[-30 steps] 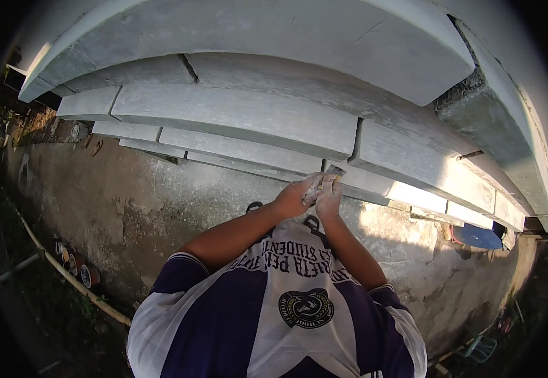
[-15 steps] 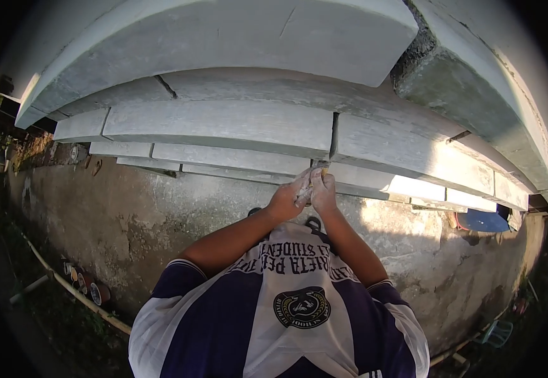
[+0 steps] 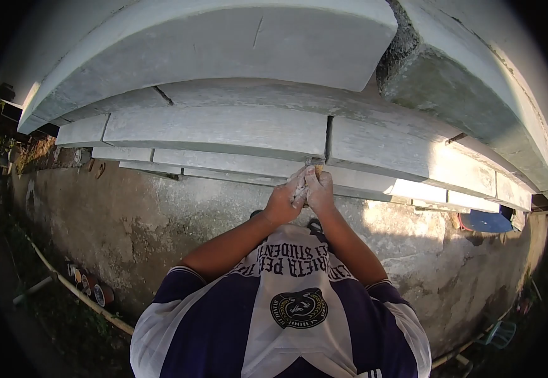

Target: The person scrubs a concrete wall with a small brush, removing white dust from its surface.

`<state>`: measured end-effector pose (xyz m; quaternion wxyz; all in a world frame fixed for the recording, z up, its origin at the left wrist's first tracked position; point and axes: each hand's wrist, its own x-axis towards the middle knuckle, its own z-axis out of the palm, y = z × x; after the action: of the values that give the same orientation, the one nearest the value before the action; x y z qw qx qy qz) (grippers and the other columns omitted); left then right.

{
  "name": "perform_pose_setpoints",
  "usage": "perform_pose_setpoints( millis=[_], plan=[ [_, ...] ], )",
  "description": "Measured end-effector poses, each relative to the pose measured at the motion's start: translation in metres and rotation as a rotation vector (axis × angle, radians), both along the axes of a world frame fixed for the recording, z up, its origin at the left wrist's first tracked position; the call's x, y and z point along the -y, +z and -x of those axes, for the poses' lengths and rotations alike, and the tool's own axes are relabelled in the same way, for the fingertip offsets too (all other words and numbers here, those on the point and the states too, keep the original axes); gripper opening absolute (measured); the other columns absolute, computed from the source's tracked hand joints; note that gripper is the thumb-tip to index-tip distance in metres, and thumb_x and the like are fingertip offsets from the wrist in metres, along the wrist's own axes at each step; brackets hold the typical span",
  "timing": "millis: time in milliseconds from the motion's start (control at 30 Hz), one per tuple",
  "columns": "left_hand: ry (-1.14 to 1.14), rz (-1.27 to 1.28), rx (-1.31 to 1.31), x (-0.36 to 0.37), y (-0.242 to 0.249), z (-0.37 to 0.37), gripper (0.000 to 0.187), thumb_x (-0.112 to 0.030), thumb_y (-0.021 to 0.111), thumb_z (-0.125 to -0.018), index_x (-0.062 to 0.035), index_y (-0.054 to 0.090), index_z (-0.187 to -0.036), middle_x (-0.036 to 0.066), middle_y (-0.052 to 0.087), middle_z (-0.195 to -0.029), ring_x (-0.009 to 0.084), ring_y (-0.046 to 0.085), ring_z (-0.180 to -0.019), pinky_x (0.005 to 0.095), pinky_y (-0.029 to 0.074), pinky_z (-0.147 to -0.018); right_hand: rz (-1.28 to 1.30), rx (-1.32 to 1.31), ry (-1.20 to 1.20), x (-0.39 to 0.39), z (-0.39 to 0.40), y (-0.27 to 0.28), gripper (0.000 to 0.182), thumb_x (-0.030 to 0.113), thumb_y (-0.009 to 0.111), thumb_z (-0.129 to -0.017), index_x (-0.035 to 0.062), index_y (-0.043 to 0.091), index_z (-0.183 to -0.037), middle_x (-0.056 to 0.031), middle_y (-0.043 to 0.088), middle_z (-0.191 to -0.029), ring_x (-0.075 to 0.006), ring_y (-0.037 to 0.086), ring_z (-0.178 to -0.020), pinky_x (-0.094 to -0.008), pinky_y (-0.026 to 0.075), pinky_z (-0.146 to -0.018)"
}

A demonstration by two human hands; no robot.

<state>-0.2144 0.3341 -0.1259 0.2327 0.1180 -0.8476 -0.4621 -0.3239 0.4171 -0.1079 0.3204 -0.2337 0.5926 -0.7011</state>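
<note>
My left hand [image 3: 284, 200] and my right hand [image 3: 320, 191] are close together in front of the stepped pale ledges. Its fingers closed, my right hand grips a small tool [image 3: 318, 169] with a yellowish part and what looks like a flat grey end. White paste-like residue [image 3: 299, 190] coats my left fingers, which are curled; what they hold is hidden. The tool's end is by the lower edge of a long pale block [image 3: 217, 131], just left of the dark vertical joint [image 3: 329, 138] between it and the right block [image 3: 381, 146].
A large upper slab [image 3: 223, 47] overhangs the ledges, with a rough gap [image 3: 400, 53] on its right. Below lies a worn concrete floor [image 3: 123, 220]. Several pots [image 3: 102, 294] and a bamboo pole [image 3: 79, 296] are at lower left. A blue object [image 3: 485, 220] lies at right.
The view has tilted slightly, and the upper slab appears lower and further left. My hands stay together by the joint with the tool, with only a slight shift.
</note>
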Motion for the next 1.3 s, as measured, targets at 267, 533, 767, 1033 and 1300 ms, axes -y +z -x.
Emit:
perform_pose_setpoints(
  millis=[267,533,767,1033,1300],
  plan=[
    [0.060,0.003,-0.033,-0.005,0.019,0.002,0.059,-0.006,0.064,-0.079,-0.0015,0.050,-0.136,0.028,0.066,-0.089,0.0474,0.064,-0.081,0.0509,0.053,-0.073,0.150,0.148,0.028,0.002,0.000,0.019,0.047,0.030,0.050,-0.105,0.0037,0.058,-0.067,-0.0039,0.058,-0.064,-0.0113,0.053,-0.055,-0.0270,0.042,-0.052],
    [0.025,0.007,-0.025,-0.004,0.015,0.000,0.053,-0.008,0.064,-0.079,0.0002,0.054,-0.130,0.028,0.066,-0.086,0.0474,0.063,-0.077,0.0515,0.052,-0.072,0.056,0.175,0.065,-0.003,0.000,0.005,0.044,0.029,0.048,-0.105,0.0027,0.055,-0.071,-0.0070,0.059,-0.071,-0.0156,0.057,-0.063,-0.0289,0.046,-0.059],
    [-0.004,0.042,0.043,-0.006,0.001,-0.004,0.053,-0.009,0.066,-0.079,0.0004,0.054,-0.129,0.026,0.065,-0.079,0.0466,0.063,-0.073,0.0516,0.051,-0.070,0.057,0.187,0.001,-0.005,-0.001,0.000,0.047,0.030,0.050,-0.105,0.0029,0.058,-0.068,-0.0036,0.057,-0.063,-0.0114,0.052,-0.055,-0.0269,0.042,-0.051],
    [-0.011,0.003,0.038,-0.008,0.004,-0.005,0.054,-0.008,0.065,-0.078,0.0014,0.052,-0.129,0.028,0.065,-0.081,0.0480,0.063,-0.074,0.0522,0.052,-0.069,-0.002,0.162,-0.039,-0.004,-0.006,0.008,0.048,0.030,0.050,-0.105,0.0031,0.057,-0.066,-0.0032,0.055,-0.059,-0.0118,0.051,-0.049,-0.0258,0.040,-0.047],
    [-0.020,0.008,0.015,-0.007,0.021,-0.003,0.053,-0.008,0.064,-0.079,0.0010,0.052,-0.130,0.029,0.066,-0.087,0.0489,0.064,-0.079,0.0514,0.053,-0.072,-0.020,0.174,-0.069,-0.007,-0.008,0.021,0.049,0.033,0.052,-0.105,0.0036,0.058,-0.066,-0.0028,0.055,-0.058,-0.0104,0.050,-0.047,-0.0262,0.039,-0.044]
  ],
)
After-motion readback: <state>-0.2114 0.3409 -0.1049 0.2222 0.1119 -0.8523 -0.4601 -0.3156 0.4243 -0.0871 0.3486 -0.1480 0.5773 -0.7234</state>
